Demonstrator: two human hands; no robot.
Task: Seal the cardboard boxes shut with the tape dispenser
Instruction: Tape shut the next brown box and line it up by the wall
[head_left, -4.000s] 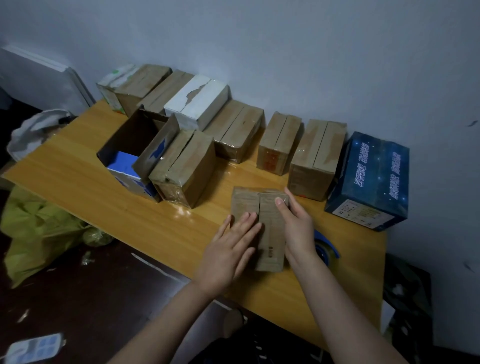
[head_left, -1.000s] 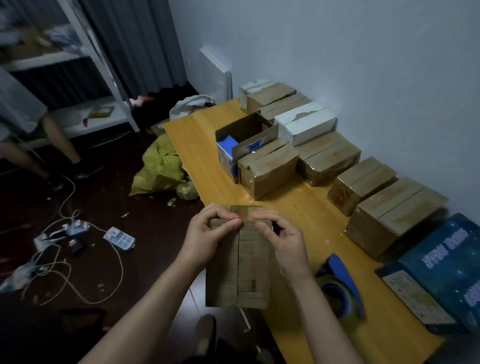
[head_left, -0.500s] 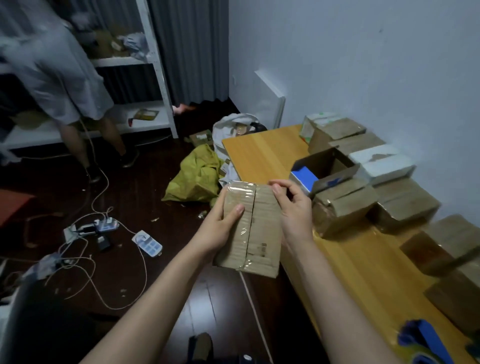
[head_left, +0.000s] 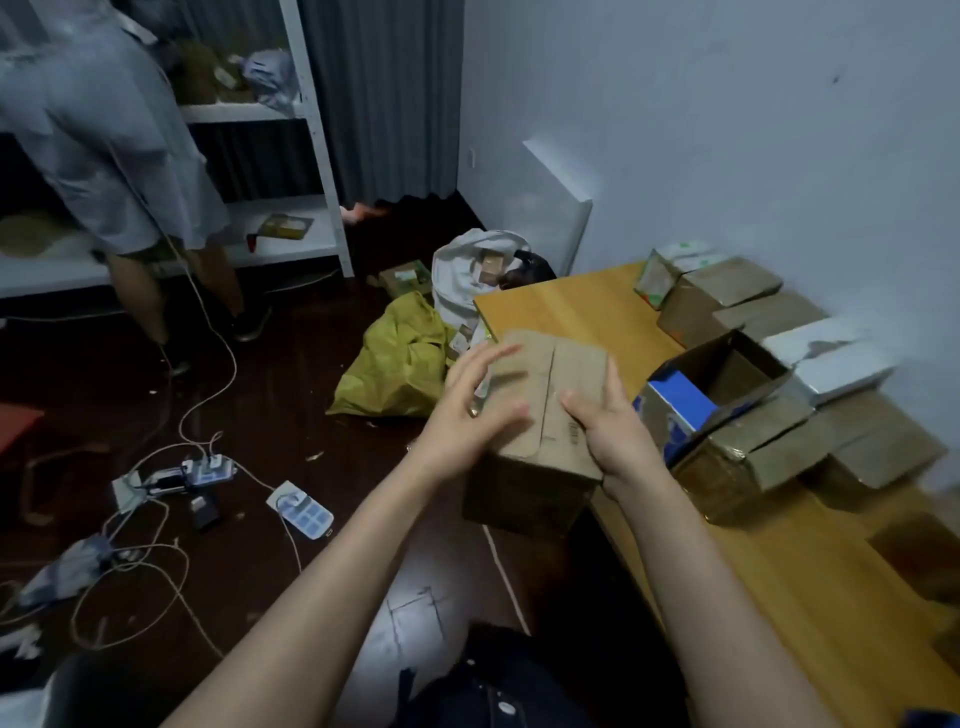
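Box up off the tabletop, left grip easing away

My right grip (head_left: 613, 436) clasped the near right corner of the cardboard box (head_left: 550, 374), thumb on top. My left grip (head_left: 467, 415) had loosened, fingers straight, spread and blurred along the left edge. Seconds before, the box lay flat on the tabletop (head_left: 561, 306) under both palms. Now it hung at centre frame, over the tabletop's near left edge and the dark floor (head_left: 311, 415). I judged this one sealed and on its way aside. Its flap face pointed up at the camera, with seam and long axis running from lower centre toward upper centre.
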